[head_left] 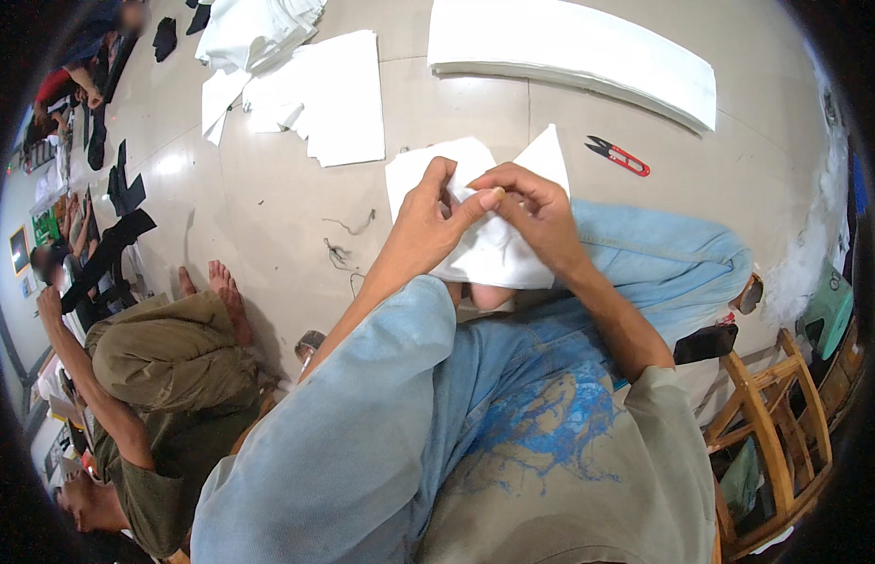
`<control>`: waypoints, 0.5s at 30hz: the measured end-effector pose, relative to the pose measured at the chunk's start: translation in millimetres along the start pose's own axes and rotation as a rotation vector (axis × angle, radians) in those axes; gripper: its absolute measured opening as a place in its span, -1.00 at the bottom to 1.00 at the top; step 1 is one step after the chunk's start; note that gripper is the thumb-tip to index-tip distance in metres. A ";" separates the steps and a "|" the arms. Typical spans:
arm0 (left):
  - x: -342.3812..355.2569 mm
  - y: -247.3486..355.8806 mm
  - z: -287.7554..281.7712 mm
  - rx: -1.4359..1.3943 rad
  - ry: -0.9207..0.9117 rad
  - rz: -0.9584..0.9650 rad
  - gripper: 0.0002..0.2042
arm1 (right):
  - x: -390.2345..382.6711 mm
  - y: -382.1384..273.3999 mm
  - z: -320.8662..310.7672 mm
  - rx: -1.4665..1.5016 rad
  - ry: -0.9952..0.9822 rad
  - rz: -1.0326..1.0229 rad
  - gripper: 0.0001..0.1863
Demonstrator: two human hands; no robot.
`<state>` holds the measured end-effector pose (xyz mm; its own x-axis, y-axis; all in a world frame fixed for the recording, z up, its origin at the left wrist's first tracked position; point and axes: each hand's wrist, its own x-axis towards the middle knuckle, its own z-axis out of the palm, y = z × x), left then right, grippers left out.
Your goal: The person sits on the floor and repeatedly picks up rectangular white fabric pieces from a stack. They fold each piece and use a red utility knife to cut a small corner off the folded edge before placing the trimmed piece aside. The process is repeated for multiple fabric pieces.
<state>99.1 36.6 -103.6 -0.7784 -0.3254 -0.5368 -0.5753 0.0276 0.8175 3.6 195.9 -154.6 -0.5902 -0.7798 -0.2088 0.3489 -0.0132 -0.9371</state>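
Note:
A piece of white cloth [498,252] hangs in front of my crossed legs, its two upper corners spread apart. Closed on its upper middle, my left hand [441,209] holds the fabric with thumb and fingers. From the other side my right hand [531,209] pinches the same cloth, and the two thumbs almost meet. What lies right between the fingertips is too small to make out. Off to the right on the floor lie red-handled thread snips [620,156] with dark blades, apart from both hands.
Beyond the cloth lies a long stack of white fabric [569,56]; more white pieces [338,103] lie far left. Dark thread scraps [338,252] dot the tiled floor. A person [165,352] sits close at my left. A wooden frame [776,423] stands at the right, near a dark phone-like object [705,344].

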 end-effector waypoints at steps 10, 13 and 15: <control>-42.5 -31.5 -36.5 -0.696 0.458 0.320 -0.71 | -11.5 -38.0 62.2 0.074 0.381 -0.203 -0.63; -34.9 3.4 -65.0 -0.613 0.605 0.482 -0.72 | -8.9 -64.6 16.6 0.080 0.694 -0.252 -0.60; -22.9 36.8 -75.0 -0.482 0.684 0.540 -0.70 | -6.5 -83.9 -21.1 0.078 0.805 -0.360 -0.62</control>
<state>114.6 -25.8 -45.6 -0.5063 -0.8612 0.0441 0.0950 -0.0049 0.9955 -37.2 215.2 -80.5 -0.9969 -0.0435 -0.0660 0.0745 -0.2385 -0.9683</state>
